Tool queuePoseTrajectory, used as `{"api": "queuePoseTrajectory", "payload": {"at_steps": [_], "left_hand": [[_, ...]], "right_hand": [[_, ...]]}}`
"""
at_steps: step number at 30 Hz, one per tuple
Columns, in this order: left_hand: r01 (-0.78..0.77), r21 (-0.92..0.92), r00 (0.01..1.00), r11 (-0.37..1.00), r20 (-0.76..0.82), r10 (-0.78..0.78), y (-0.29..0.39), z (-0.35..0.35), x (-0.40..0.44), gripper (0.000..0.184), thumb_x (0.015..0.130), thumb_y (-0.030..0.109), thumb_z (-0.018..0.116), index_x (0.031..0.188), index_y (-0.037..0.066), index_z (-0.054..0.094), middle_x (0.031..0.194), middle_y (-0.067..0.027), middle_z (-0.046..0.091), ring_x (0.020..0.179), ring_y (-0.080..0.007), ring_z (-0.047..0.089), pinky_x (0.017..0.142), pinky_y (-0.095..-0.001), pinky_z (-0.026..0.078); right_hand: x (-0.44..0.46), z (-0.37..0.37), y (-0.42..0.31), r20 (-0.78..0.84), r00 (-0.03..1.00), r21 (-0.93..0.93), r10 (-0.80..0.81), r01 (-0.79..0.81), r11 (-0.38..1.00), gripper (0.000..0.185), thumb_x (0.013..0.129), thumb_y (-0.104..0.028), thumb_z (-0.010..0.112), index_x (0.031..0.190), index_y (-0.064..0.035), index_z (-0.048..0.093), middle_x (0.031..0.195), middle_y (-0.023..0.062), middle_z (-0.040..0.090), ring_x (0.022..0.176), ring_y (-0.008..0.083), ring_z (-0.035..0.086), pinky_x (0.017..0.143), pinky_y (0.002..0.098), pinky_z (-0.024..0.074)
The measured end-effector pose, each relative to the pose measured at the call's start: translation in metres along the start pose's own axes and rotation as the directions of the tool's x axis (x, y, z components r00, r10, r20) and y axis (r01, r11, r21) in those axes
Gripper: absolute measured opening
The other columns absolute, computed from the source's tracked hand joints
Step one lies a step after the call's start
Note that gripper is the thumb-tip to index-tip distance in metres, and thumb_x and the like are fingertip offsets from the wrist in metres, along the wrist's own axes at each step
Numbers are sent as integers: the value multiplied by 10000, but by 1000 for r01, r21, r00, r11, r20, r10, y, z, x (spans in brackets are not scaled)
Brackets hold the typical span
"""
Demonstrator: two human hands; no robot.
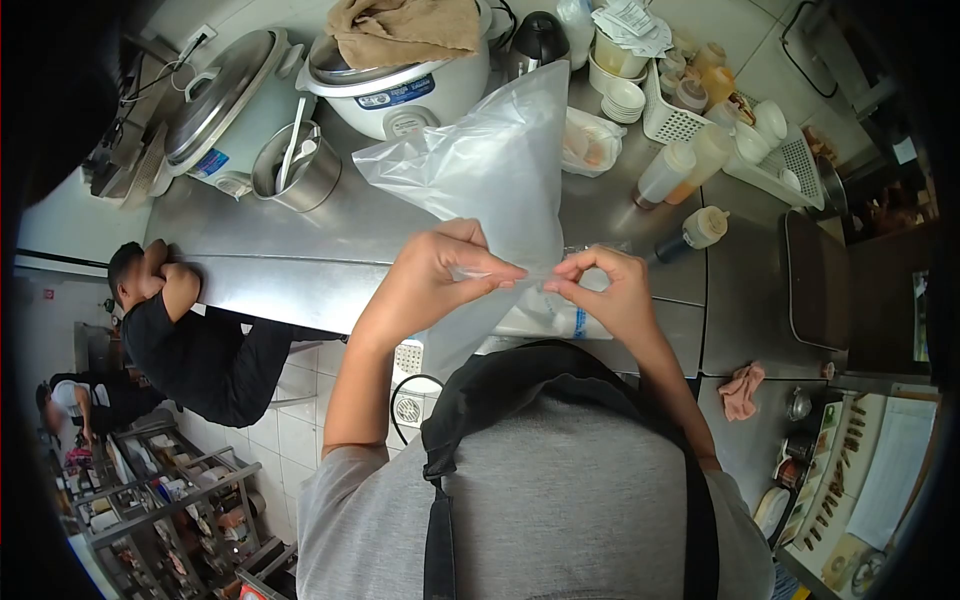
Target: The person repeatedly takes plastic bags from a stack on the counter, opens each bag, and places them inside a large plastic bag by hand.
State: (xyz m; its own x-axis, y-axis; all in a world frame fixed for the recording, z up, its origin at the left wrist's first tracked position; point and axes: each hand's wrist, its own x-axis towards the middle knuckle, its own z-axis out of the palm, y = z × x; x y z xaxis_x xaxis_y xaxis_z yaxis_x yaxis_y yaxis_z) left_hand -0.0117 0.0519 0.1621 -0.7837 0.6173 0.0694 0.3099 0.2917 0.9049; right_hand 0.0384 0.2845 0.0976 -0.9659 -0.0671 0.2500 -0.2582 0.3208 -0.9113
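A large translucent plastic bag (505, 165) rises from between my two hands, its wide part spread over the steel counter. My left hand (450, 275) pinches the bag's gathered edge between thumb and fingers. Close beside it, my right hand (600, 285) pinches the same plastic, with thumb and forefinger forming a ring. Part of the bag hangs below my left hand, past the counter's front edge. Behind my right hand lies more clear plastic with a blue mark (580, 322).
Rice cookers (225, 110) and a steel pot (300, 170) stand at the back left. Squeeze bottles (665, 175) and white baskets (680, 115) are at the back right. A pink cloth (742, 391) lies right. A seated person (200, 350) leans on the counter at left.
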Motion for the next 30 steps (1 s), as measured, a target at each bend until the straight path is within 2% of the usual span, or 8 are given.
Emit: {"api": "queuePoseTrajectory", "payload": {"at_steps": [2, 8, 11, 17, 20, 22, 26, 30], "left_hand": [[-104, 60, 994, 993, -35, 106, 1, 1, 1, 254, 705, -10, 699, 919, 121, 743, 699, -32, 546, 671, -130, 526, 625, -248, 432], [-31, -59, 998, 998, -51, 28, 0, 12, 6, 162, 765, 33, 685, 903, 101, 736, 704, -23, 526, 699, -130, 492, 651, -268, 416], [-83, -91, 991, 992, -107, 74, -8, 18, 9, 78, 819, 98, 662, 853, 66, 724, 708, -28, 529, 669, -127, 475, 640, -271, 404], [-12, -100, 986, 995, -167, -5, -10, 11, 6, 256, 880, 211, 619, 716, 23, 680, 653, -41, 531, 647, -129, 473, 613, -261, 379], [-19, -49, 979, 999, -206, 9, -20, 14, 9, 382, 906, 243, 589, 606, 8, 614, 589, -58, 503, 601, -134, 463, 585, -273, 376], [29, -84, 970, 996, -238, -48, -27, 19, 9, 452, 918, 276, 570, 566, -7, 569, 555, -69, 490, 555, -147, 450, 558, -295, 378], [114, -17, 932, 993, -344, -113, -41, 18, 8, 514, 928, 322, 550, 545, -21, 543, 515, -74, 484, 495, -171, 441, 520, -333, 387], [259, -28, 945, 965, -200, -259, -33, 25, 9, 537, 933, 352, 533, 545, -20, 545, 524, -88, 511, 513, -172, 479, 524, -330, 399]], "right_hand": [[-1, -1, 1, -26, 997, -13, 77, -77, 997, 138, 702, -108, 770, 749, -30, 666, 761, 52, 650, 721, 159, 614, 650, 281, 476], [10, 1, -9, -166, 902, -49, -398, 395, 917, 90, 814, -74, 650, 797, 13, 636, 859, 88, 643, 734, 169, 622, 663, 282, 479], [8, 7, -11, -247, 897, 75, -367, 396, 915, 107, 841, -83, 630, 809, 18, 622, 842, 78, 634, 714, 144, 598, 637, 260, 454], [-1, 14, -19, -179, 983, 237, 38, 6, 971, 141, 880, -117, 614, 797, -3, 618, 672, 11, 568, 599, 52, 475, 548, 204, 374], [6, 19, -28, 68, 990, 531, 127, -143, 835, 138, 881, -123, 613, 800, -11, 620, 641, -9, 529, 570, 39, 434, 529, 203, 351], [8, 14, -24, 294, 946, 340, 138, -239, 909, 143, 886, -118, 605, 788, -14, 611, 696, -15, 528, 596, 33, 428, 542, 197, 339], [14, 14, -25, 237, 970, 277, -58, -10, 961, 203, 889, -167, 602, 743, -26, 591, 802, -16, 528, 647, 42, 443, 573, 187, 341], [21, 20, -18, 185, 974, 806, 128, -225, 547, 261, 868, -262, 617, 942, -11, 604, 894, 30, 566, 789, 101, 546, 711, 227, 420]]}}
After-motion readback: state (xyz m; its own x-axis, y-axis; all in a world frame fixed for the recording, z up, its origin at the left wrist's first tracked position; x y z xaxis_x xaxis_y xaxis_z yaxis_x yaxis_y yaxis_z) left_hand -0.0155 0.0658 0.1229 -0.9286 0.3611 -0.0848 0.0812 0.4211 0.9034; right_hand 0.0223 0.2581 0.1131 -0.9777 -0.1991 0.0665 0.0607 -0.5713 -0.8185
